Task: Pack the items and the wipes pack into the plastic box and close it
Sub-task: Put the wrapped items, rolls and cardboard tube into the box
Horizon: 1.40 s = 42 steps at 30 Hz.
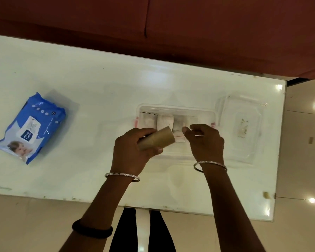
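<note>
A clear plastic box (176, 108) stands open on the white table, with several white wrapped items (165, 120) lined up inside. My left hand (133, 153) holds a brown cardboard tube (157, 140) over the box's near left part. Just right of it, my right hand (205, 142) reaches into the box, fingers pinched at a white packet with a red band (178, 138). The clear lid (244, 128) lies flat to the right of the box. At the far left of the table lies a blue wipes pack (32, 128).
The white table (98, 88) ends at the right edge (282, 142) close to the lid. A dark red sofa (171, 33) runs along the far side. Shiny tiled floor (305, 142) shows to the right and below.
</note>
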Motion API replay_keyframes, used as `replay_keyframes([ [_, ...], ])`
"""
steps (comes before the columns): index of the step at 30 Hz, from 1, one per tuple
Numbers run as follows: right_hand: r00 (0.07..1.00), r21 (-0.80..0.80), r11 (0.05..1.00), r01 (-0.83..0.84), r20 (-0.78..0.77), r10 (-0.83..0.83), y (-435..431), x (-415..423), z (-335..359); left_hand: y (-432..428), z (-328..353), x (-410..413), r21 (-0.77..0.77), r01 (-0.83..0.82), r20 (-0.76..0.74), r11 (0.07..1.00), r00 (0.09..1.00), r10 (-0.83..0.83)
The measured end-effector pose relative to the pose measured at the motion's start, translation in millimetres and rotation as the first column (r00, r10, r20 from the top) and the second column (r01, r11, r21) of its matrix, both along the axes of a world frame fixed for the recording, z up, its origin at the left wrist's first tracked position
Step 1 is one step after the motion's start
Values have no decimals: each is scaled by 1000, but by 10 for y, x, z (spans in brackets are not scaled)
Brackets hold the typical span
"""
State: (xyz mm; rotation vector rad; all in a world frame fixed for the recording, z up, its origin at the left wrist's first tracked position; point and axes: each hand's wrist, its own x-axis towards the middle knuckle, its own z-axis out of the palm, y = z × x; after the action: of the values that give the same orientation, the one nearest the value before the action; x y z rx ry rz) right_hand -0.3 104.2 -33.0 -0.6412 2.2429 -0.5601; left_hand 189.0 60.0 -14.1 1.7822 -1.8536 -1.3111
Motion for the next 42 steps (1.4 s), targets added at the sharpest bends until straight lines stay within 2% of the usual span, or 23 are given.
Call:
replay_keyframes([
  [1, 964, -35, 997, 63, 260, -52, 24, 21, 94, -15, 2, -29, 1, 41, 12, 999, 999, -41],
  [2, 876, -37, 993, 111, 476, -80, 59, 41, 150, -29, 2, -59, 11, 73, 14, 997, 997, -73],
  [3, 807, -27, 994, 105, 587, -69, 99, 60, 157, -44, -2, -91, 23, 104, 11, 994, 994, -105],
  [4, 788, -29, 998, 55, 616, -26, 134, 83, 143, -58, -10, -121, 38, 139, 8, 990, 990, -139],
  [6, 820, -58, 998, -24, 570, 53, 175, 129, 95, -82, -38, -170, 76, 194, 5, 978, 981, -195],
  [10, 767, -16, 993, 118, 637, -81, 193, 88, -41, -98, -90, -155, 33, 178, 4, 983, 984, -178],
  [13, 808, 98, 990, 97, 574, -136, 149, 15, -130, -88, -79, -55, -77, -69, -54, 995, 996, 65],
  [16, 857, 198, 980, -34, 510, -74, 49, 6, -186, -60, -111, 100, -138, -252, 0, 958, 967, 255],
  [20, 889, 305, 933, -189, 456, 31, -79, 90, -284, 15, -231, 300, -6, -277, 121, 961, 954, 276],
  [25, 931, 402, 879, -256, 347, 113, -157, 187, -393, 64, -290, 332, 262, -344, -12, 902, 933, 359],
  [31, 975, 459, 861, -218, 130, 178, -157, 286, -433, 44, -308, 323, 331, -352, -105, 875, 908, 405],
  [35, 984, 492, 853, -176, 73, 161, -171, 330, -437, 2, -324, 415, 435, -341, -155, 833, 883, 443],
  [38, 989, 454, 882, -127, -9, 147, -152, 330, -321, -52, -357, 585, 484, -396, -171, 780, 832, 528],
  [40, 981, 323, 940, -107, -119, 152, -115, 350, -187, -76, -415, 775, 386, -489, -103, 783, 820, 563],
  [42, 968, 130, 985, -115, -208, 140, -32, 417, -12, -53, -499, 962, 277, -503, 11, 819, 854, 520],
])
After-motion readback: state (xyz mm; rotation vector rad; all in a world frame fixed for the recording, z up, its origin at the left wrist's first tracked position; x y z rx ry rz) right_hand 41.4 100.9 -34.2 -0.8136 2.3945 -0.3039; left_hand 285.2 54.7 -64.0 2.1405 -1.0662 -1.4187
